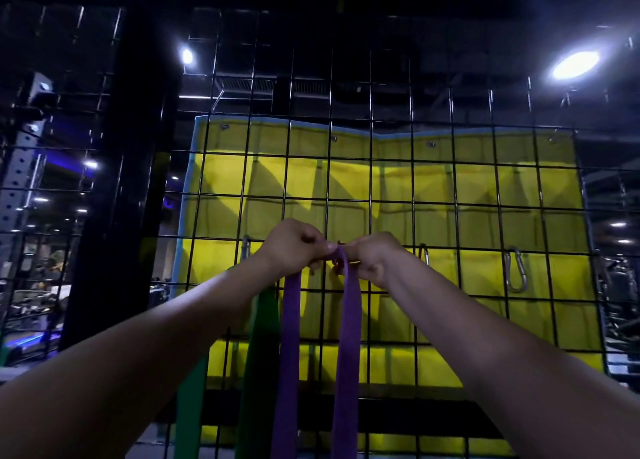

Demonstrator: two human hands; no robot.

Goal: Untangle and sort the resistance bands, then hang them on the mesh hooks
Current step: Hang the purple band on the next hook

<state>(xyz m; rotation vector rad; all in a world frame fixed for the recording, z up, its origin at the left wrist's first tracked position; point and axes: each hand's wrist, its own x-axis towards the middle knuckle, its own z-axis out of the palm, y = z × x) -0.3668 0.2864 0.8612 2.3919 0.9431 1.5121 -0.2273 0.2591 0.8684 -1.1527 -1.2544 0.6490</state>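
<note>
Head view: the left hand (291,245) and right hand (372,257) each pinch the top of the purple resistance band (289,354) against the black wire mesh (412,188). Its 2 strands hang down the mesh, with a green resistance band (258,354) just left.

Two hanging bands, one purple band (289,354) and one green band (258,361); three visible carabiner hooks (516,268).
</note>
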